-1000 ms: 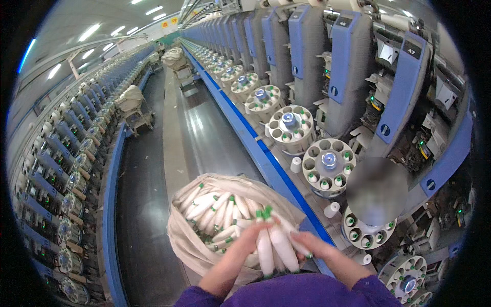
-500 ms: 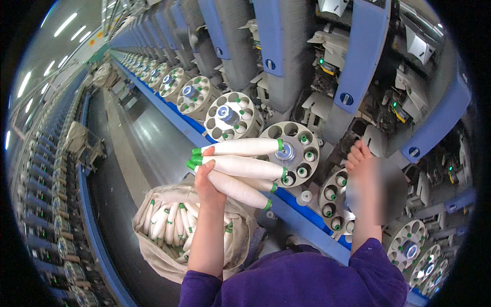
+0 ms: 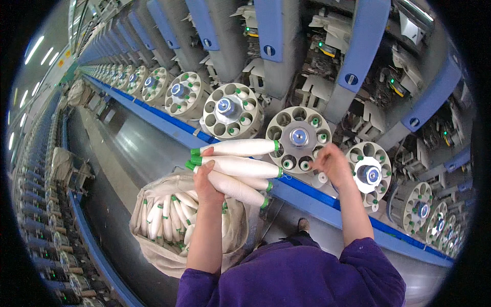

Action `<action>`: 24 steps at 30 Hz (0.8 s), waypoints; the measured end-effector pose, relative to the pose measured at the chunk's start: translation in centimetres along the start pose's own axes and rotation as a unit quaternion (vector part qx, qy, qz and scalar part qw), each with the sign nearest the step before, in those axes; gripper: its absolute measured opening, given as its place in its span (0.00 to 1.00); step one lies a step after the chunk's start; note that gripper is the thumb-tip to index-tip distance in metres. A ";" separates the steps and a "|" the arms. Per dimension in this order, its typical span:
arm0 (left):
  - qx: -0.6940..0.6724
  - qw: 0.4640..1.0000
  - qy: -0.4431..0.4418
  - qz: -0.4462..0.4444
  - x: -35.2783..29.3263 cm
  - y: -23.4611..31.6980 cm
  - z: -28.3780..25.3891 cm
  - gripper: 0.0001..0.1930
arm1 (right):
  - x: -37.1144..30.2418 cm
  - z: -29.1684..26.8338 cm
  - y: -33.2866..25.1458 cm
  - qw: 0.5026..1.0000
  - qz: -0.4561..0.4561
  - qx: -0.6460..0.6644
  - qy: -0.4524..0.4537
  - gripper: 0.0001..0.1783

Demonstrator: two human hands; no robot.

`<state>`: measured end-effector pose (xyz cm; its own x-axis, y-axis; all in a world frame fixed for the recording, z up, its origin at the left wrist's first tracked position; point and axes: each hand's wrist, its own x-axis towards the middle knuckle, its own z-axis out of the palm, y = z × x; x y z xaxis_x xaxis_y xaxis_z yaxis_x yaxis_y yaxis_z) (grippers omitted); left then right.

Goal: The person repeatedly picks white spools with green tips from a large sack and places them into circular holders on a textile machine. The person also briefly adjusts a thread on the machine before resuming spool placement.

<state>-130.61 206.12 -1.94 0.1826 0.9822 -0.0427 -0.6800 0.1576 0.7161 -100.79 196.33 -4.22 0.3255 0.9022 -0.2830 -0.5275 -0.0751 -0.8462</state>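
Observation:
My left hand point(image 3: 206, 185) is wrapped round the green-tipped ends of several white yarn bobbins point(image 3: 243, 166). They fan out to the right, and a thin loose thread point(image 3: 287, 177) shows at one tip. My right hand point(image 3: 333, 166) is at the lower right rim of a round bobbin magazine point(image 3: 284, 137), its fingers bent together. Whatever they may pinch is too small to make out. Green-tipped bobbins stand in some of this magazine's pockets, while others, mostly on its left, are vacant. A blue hub point(image 3: 299, 136) sits at its centre.
Below my left hand stands a beige cloth sack point(image 3: 153, 256) full of similar bobbins point(image 3: 166, 220). More round magazines point(image 3: 207, 115) line the blue machine rail point(image 3: 286, 190). Blue machine panels point(image 3: 360, 56) rise behind. Across the dark aisle floor point(image 3: 128, 153) runs another machine row point(image 3: 43, 215).
My right hand has come down and left from the magazine on the right to the middle one. The view has shifted right along the row. My left hand keeps its bobbins.

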 end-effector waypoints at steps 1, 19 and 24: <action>0.006 1.000 0.003 0.000 0.1 0.0 -0.1 0.23 | -0.9 1.1 1.4 0.991 -0.020 -0.129 -0.008 0.19; 0.197 0.975 -0.103 0.001 10.7 -4.7 0.9 0.20 | 4.3 -7.9 -1.4 0.938 -0.144 0.269 0.164 0.16; 0.357 0.901 -0.234 0.077 15.6 -9.0 2.9 0.16 | 4.1 -6.8 -3.1 0.833 -0.016 -0.551 0.042 0.19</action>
<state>-119.60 219.72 -7.05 0.5191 0.8096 0.2742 -0.1231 -0.2467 0.9612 -92.46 197.34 -5.80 0.4034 0.8821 -0.2433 0.5090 -0.4373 -0.7414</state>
